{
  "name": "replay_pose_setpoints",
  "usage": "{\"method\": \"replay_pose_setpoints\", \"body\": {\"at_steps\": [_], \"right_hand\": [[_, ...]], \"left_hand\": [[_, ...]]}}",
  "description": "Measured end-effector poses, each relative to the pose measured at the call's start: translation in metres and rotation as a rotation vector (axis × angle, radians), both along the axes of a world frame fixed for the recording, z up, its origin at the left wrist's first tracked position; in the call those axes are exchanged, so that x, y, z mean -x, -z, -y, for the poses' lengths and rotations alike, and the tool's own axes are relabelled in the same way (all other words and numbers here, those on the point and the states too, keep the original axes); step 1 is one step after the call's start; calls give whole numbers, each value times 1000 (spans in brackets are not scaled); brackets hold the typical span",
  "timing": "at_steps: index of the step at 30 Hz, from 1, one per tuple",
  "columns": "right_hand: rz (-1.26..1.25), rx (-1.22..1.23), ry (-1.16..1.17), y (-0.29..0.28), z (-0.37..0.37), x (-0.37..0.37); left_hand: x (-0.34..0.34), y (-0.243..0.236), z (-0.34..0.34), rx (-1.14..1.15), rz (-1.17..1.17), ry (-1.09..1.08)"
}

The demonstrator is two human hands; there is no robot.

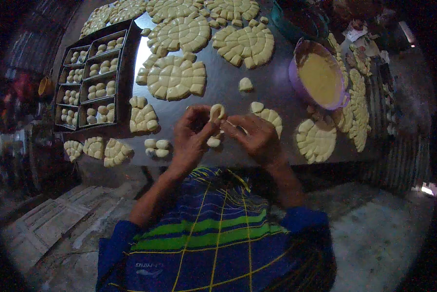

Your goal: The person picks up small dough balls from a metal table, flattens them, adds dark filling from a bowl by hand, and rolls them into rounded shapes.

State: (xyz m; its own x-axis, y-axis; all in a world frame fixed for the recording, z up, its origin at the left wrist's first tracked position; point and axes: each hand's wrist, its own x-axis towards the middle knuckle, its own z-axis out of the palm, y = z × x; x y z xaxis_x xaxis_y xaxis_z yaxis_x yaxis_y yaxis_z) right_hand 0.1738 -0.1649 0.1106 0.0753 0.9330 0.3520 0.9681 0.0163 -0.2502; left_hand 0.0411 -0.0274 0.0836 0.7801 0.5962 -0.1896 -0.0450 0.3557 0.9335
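Note:
Between my two hands, above the table's near edge, is a small pale piece of dough [217, 111], bent over into a loop. My left hand [194, 134] pinches it from the left with thumb and fingers. From the right, the fingertips of my right hand [255, 136] close on its lower side. Just below the fingers, another small dough lump [213, 142] shows, partly hidden. Behind my right hand lies a scored dough round [272, 118], partly covered by it. A single dough piece [245, 84] sits farther back on the dark table [218, 85].
At left stands a black divided tray [82, 76] holding dough balls in its compartments. Scored dough rounds [176, 77] cover the far table. A purple basin [296, 73] with yellowish contents stands right, beside a dark green basin [301, 22]. Dough pieces [157, 148] lie along the near edge.

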Motion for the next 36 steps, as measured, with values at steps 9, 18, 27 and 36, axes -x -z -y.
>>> {"method": "replay_pose_setpoints", "body": {"at_steps": [9,18,27,36], "right_hand": [[-452,131,-47,-12,-18,-18],[-189,-210,31,-4,-39,24],[-112,-256,342,22,-43,63],[-1037,-175,549,22,-41,51]], "left_hand": [[25,-13,-34,-146,-29,396],[21,18,-39,662,34,228],[25,24,-31,592,92,104],[21,6,-30,129,49,143]]}}
